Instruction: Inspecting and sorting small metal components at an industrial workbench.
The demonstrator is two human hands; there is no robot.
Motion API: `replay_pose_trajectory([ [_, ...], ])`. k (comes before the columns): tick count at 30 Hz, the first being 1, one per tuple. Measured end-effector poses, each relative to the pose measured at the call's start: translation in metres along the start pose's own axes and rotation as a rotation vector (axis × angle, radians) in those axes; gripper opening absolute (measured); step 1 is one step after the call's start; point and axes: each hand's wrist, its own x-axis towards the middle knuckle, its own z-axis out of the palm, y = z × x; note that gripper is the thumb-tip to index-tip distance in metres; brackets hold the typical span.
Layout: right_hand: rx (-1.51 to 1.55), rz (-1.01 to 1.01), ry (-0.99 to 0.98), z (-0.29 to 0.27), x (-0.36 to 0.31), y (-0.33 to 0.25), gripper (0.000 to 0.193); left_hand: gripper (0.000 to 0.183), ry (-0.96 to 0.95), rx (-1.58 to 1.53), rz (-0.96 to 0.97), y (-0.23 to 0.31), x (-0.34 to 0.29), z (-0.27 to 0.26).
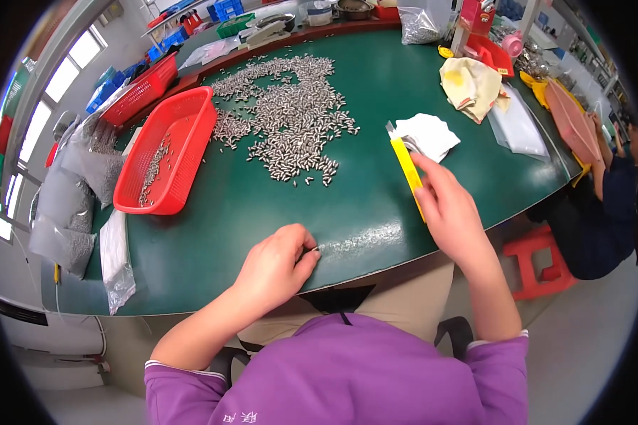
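Note:
My right hand [446, 209] grips a yellow utility knife [406, 170] near the table's front edge, its blade end pointing away from me. Just beyond the knife lies a crumpled white cloth or paper [427, 134]. My left hand [276, 265] is closed in a pinch low over the green table, left of the knife. A tiny, light metal piece [315, 249] shows at its fingertips, mostly hidden by them. Beyond both hands spreads a big loose pile of small, pointed silvery metal parts [290, 117].
A red plastic basket [200, 134] with some metal parts stands left on the green table [227, 212]. Filled clear bags [67, 205] line the left edge. A yellowish cloth [471, 86] and plastic bags [521, 127] lie right. Another person [606, 205] sits there beside a red stool [539, 262].

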Motion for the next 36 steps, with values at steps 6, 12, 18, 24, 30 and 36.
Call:
replay_pose_trajectory([
  [6, 0.364, 0.14, -0.244, -0.017, -0.099, -0.013, 0.039, 0.017, -0.001, -0.001, -0.009, 0.002, -0.001, 0.005],
  [12, 0.92, 0.391, -0.333, 0.009, -0.136, -0.026, 0.044, 0.015, 0.045, -0.025, 0.023, -0.001, -0.001, 0.009],
  [18, 0.386, 0.041, -0.394, 0.018, -0.113, -0.035, 0.058, 0.012, 0.117, -0.021, 0.044, -0.004, -0.005, 0.015],
  [24, 0.15, -0.115, -0.299, 0.027, -0.099, -0.046, 0.061, 0.01, 0.142, -0.077, 0.042, -0.005, -0.007, 0.017],
  [30, 0.057, -0.177, -0.335, 0.033, -0.096, -0.051, 0.064, 0.011, 0.128, -0.099, 0.025, -0.004, -0.005, 0.015],
  [36, 0.015, -0.177, -0.399, 0.033, -0.091, -0.056, 0.065, 0.011, 0.128, -0.089, 0.017, -0.005, -0.006, 0.015],
])
